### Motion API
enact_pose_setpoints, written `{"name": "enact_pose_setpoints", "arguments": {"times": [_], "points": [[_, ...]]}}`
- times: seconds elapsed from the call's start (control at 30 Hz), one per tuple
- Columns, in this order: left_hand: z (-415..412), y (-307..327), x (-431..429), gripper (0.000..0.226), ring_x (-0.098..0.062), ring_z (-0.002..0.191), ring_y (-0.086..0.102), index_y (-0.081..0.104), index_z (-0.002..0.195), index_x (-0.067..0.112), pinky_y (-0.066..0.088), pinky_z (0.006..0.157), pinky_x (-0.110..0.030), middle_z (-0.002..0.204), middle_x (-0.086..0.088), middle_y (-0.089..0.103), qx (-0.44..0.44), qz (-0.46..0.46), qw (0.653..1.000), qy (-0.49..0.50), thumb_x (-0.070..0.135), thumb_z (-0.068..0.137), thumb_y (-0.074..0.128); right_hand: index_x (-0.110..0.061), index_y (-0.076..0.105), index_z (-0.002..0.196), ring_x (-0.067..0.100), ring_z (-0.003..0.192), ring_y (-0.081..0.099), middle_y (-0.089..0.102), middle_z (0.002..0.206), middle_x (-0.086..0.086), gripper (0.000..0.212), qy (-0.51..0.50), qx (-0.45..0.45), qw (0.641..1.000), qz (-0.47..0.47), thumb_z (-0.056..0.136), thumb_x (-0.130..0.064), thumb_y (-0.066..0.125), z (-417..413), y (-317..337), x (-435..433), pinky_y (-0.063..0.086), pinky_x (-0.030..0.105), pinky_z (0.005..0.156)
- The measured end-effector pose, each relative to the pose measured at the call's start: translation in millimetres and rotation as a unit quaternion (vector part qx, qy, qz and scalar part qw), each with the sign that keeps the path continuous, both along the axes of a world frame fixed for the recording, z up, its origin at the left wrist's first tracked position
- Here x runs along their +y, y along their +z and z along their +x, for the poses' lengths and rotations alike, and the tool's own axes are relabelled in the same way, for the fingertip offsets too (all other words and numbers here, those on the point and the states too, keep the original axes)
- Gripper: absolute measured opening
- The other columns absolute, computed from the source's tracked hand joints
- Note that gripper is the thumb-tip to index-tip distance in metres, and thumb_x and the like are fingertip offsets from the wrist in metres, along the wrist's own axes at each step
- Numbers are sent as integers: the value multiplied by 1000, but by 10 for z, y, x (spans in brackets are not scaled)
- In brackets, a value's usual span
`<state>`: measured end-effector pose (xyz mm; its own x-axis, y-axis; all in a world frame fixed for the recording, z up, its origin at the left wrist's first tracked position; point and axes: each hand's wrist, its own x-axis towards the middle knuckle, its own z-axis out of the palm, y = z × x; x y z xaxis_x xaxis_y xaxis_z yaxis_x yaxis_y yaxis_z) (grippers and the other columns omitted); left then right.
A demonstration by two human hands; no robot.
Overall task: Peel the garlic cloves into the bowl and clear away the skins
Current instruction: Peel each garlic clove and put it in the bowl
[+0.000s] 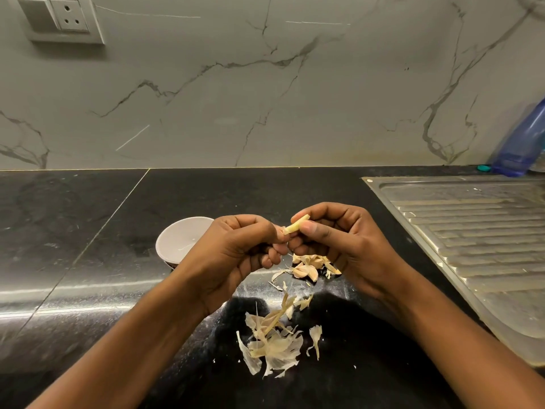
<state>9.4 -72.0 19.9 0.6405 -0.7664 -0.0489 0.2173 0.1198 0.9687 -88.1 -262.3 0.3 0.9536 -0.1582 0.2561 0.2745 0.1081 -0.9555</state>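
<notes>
Now I am watching one garlic clove [296, 224], pale and long, being held up in the air between both hands, above the tabletop [88, 231] and a little to the right of the bowl [177, 240]. The right hand [339, 243] is pinching its upper end, with thumb and curled fingers [312, 228] closing on it. The left hand [236, 249] is curling too, and it is nipping the lower tip, where a bit of skin seems to be sticking out.

I am judging that the peeling step is going on and that this clove is nearly bare. For the next move, I am thinking the last bit of skin needs a small pull away. Then the clove needs to go left and down into the bowl.

Under the hands, a small heap of cloves [306, 268] with skin on is waiting on the tabletop. Nearer to me, the loose skins [274, 343] are lying in a papery pile, so the clearing step is not yet done. The left hand is hiding part of the bowl, and I am not seeing any clove in the part that shows.

Off to the right, a metal draining board [472, 231] is lying beside the work, with a blue bottle [522, 143] behind it.
</notes>
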Motion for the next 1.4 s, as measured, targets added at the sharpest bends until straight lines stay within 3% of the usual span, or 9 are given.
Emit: {"name": "enact_pose_setpoints", "arguments": {"times": [0.17,0.33,0.5,0.6,0.83,1.03,1.2,1.4], "points": [[22,-9,11,15,-19,67,65,80,82,0,58,60,-21,82,-22,72,-40,-2,999,29,-5,89,67,-4,78,107,22,84,74,76,99,20,20,8,48,998,26,91,-13,70,23,30,-53,64,27,76],[25,-1,10,15,-22,72,69,83,82,4,60,63,-23,89,-24,75,-44,-6,998,33,12,72,75,-5,79,104,25,85,73,76,100,18,21,1,58,998,-40,87,-16,75,22,26,-78,62,29,78],[53,-40,3,9,-24,72,66,82,85,1,57,64,-26,88,-25,75,-71,24,996,41,2,85,73,-12,75,127,24,108,74,77,115,7,37,-14,21,991,-128,91,-12,72,-3,26,-108,61,31,86],[58,-59,3,12,-23,70,65,82,84,1,57,62,-24,87,-25,74,-69,31,996,49,-2,89,71,-8,73,128,25,110,74,78,115,4,35,7,-3,987,-163,93,-7,70,1,13,-97,61,34,90],[58,-59,-3,15,-20,68,65,82,84,1,56,60,-23,86,-23,75,-54,38,997,44,-2,91,69,-6,76,115,27,109,76,79,114,10,24,-25,-8,986,-163,93,2,70,15,3,-102,61,31,94],[67,-61,-1,15,-19,67,65,81,83,-1,56,59,-22,83,-22,73,-34,28,998,41,-3,90,68,-6,73,117,31,112,74,76,117,12,23,-13,-5,987,-158,98,2,65,23,-22,-109,63,40,94],[84,-61,5,19,-19,67,64,81,82,1,56,59,-23,83,-20,73,-25,24,998,43,-2,93,66,-3,68,119,24,107,74,76,111,4,21,-22,-5,987,-158,98,-3,65,22,1,-108,64,37,89],[83,-56,17,20,-22,67,64,81,79,3,56,59,-24,83,-23,73,-49,25,997,53,-3,91,67,-7,67,122,27,107,76,77,111,10,26,-20,8,989,-149,96,-5,66,12,14,-114,64,34,87]]}}
